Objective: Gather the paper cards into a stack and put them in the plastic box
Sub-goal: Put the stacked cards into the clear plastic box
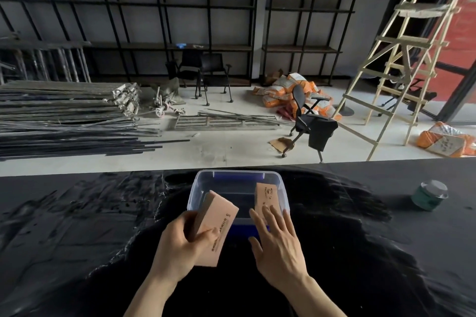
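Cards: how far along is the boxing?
Done: cards are gathered, none loose on the table. In hand: the left hand grips a thick stack beside the plastic box; the right hand's fingers touch a second batch standing inside. Left: box the held stack.

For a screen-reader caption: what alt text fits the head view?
A left hand holds a stack of pink paper cards at the near edge of a clear plastic box, while the open right hand reaches toward more cards standing inside, on a black table.
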Motion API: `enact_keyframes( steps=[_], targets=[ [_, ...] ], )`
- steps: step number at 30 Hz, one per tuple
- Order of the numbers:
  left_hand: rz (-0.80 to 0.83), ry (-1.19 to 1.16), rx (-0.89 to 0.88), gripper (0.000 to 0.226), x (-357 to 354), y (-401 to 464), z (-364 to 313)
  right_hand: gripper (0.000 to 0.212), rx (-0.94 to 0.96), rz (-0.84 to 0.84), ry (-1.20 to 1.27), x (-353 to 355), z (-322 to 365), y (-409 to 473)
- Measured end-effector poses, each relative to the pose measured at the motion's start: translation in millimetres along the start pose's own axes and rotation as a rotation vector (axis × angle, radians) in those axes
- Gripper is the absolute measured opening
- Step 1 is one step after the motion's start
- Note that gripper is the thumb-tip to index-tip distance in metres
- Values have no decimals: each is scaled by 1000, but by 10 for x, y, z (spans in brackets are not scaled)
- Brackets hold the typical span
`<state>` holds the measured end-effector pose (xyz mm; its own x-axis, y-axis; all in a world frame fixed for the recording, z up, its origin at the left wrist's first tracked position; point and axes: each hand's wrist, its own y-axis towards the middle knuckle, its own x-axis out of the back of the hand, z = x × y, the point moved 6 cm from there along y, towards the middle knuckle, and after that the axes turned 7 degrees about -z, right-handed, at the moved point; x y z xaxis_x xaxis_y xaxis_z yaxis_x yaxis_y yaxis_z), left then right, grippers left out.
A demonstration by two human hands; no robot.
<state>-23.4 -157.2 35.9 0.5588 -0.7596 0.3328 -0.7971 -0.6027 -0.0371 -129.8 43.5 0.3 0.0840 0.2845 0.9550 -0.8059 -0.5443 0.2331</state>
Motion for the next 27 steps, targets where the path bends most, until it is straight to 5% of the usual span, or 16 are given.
enact_keyframes(
  steps=[8,13,18,23,27],
  targets=[
    [-82,-142,110,38,-240,209,-340,63,66,-8,0,197,44,-385],
    [-88,-109,318,42,-604,324,-226,40,93,-149,15,323,24,-689],
    [2,25,450,68,-921,248,67,33,116,-356,179,438,-125,-792],
    [101,150,532,62,-1052,141,171,47,-92,-414,221,523,-599,-572],
    [144,207,529,99,-1136,168,118,52,-348,-175,150,175,-1117,-486]
  ],
)
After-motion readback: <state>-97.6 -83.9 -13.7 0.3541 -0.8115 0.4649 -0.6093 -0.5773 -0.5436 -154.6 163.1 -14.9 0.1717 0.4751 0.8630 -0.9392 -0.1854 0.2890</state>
